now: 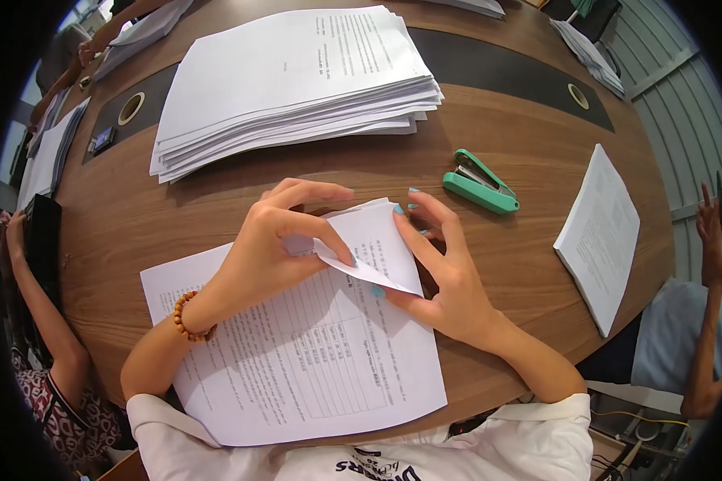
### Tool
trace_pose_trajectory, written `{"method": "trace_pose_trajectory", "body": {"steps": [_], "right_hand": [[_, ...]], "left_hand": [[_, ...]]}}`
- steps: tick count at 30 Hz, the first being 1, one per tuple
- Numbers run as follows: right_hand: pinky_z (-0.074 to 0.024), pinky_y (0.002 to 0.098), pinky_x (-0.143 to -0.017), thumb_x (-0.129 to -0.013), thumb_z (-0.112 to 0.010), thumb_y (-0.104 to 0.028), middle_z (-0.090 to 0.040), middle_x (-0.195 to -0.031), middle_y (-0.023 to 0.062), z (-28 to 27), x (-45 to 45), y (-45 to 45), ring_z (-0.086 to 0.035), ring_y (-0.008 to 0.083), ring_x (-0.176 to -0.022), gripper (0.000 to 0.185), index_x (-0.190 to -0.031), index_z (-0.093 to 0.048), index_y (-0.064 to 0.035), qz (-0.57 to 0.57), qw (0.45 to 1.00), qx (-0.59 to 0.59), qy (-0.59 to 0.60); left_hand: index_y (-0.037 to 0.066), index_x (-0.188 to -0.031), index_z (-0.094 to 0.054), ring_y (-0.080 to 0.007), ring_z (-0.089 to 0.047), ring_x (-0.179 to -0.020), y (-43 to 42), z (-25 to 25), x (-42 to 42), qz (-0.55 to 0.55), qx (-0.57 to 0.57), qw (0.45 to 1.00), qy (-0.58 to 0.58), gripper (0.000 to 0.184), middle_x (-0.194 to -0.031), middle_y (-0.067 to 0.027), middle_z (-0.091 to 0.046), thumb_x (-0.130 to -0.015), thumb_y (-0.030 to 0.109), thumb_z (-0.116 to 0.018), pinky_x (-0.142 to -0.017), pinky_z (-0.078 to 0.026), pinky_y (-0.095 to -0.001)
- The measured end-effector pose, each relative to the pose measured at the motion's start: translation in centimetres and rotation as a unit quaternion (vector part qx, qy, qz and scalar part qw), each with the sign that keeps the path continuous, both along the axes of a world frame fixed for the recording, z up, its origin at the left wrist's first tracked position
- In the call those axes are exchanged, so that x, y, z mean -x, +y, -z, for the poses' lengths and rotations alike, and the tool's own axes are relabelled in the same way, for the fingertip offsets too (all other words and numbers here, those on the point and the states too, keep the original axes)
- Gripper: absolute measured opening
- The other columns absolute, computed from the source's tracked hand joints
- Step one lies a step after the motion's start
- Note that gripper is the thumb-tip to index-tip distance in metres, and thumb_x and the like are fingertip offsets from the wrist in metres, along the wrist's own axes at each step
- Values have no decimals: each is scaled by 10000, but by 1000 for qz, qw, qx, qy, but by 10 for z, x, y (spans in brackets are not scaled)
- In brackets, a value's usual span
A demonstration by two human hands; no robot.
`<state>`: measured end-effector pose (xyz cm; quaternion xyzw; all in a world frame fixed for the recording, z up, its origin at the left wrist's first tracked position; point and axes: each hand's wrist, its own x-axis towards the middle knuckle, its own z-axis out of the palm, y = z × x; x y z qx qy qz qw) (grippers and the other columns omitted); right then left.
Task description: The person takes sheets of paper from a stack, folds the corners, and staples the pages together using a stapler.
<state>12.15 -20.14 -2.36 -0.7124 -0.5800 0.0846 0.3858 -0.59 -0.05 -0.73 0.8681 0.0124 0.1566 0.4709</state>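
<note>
White printed sheets lie on the brown wooden table directly before the person, their far right part lifted and folded over; the left hand pinches the raised fold between thumb and forefinger; the right hand holds the same part, thumb at the fold, fingertips by the far corner. A green stapler rests just beyond the right hand; a thick paper stack lies farther back; a thinner stack lies rightward.

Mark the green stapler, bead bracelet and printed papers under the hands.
Green stapler (480, 194), head view: green casing.
Bead bracelet (180, 321), head view: its beads.
Printed papers (297, 365), head view: top sheet's printed face.
</note>
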Motion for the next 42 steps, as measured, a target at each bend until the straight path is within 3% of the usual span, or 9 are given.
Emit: {"method": "trace_pose_trajectory", "body": {"steps": [9,14,16,20,22,26,31,38,42], "right_hand": [[-426,397,-933,-663,-795,-115,-313,-1394,216,2,1,-1,-434,344,-1217,643,-1258,-560,-52,-3,1000,-12,21],[-426,398,-945,-680,-786,-126,-313,-1385,224,-3,3,0,-433,355,-1213,699,-1302,-494,-2,8,999,-20,44],[-427,397,-949,-685,-783,-129,-315,-1380,228,-5,4,1,-431,360,-1213,723,-1318,-467,17,25,996,-22,78],[-437,395,-946,-685,-785,-132,-318,-1374,234,3,2,0,-434,363,-1207,749,-1318,-435,61,15,999,-23,45],[-439,394,-944,-685,-785,-132,-319,-1372,234,4,1,-1,-436,360,-1205,735,-1306,-446,67,8,999,-28,36],[-444,387,-934,-665,-796,-115,-323,-1376,230,0,1,-1,-442,353,-1203,688,-1257,-498,72,3,1000,-7,8],[-449,378,-923,-648,-807,-103,-331,-1381,214,0,2,-1,-451,337,-1199,652,-1216,-537,69,2,1000,-16,3],[-454,382,-916,-653,-802,-111,-334,-1386,209,1,0,-1,-461,337,-1194,616,-1196,-559,47,-6,1000,-27,-4],[-459,391,-913,-655,-801,-130,-340,-1383,207,-1,0,-2,-465,345,-1188,629,-1201,-548,51,-12,999,-22,-48]], "left_hand": [[195,-758,-756,-190,-532,-1009,1,-3,2,-5,-25,999,22,304,-1007,10,-632,-557,-32,-760,-903,-411,-335],[142,-767,-733,-172,-547,-932,-4,-5,0,-3,-19,1000,11,250,-898,26,-624,-587,-24,-781,-896,-408,-328],[119,-767,-715,-157,-546,-881,-11,-9,-4,-73,73,995,-3,219,-825,32,-606,-610,-16,-787,-879,-409,-319],[134,-756,-714,-157,-545,-882,-7,-9,0,-37,88,994,47,237,-817,39,-601,-598,-31,-778,-873,-407,-313],[145,-742,-721,-153,-548,-897,-3,-5,1,15,-62,998,1,266,-830,42,-599,-579,-61,-762,-872,-406,-305],[148,-730,-732,-164,-541,-937,0,-4,1,38,-64,997,-5,281,-886,26,-596,-571,-84,-746,-847,-435,-313],[176,-754,-757,-209,-523,-1047,-2,1,-1,22,-9,999,-38,322,-1100,-36,-595,-574,-89,-736,-830,-494,-328],[200,-778,-765,-219,-523,-1086,0,-3,1,16,-33,999,13,343,-1146,-48,-615,-568,-71,-751,-842,-493,-324],[182,-718,-755,-211,-522,-1111,1,-1,0,14,-17,1000,19,231,-1140,-64,-621,-569,12,-801,-821,-482,-298]]}}
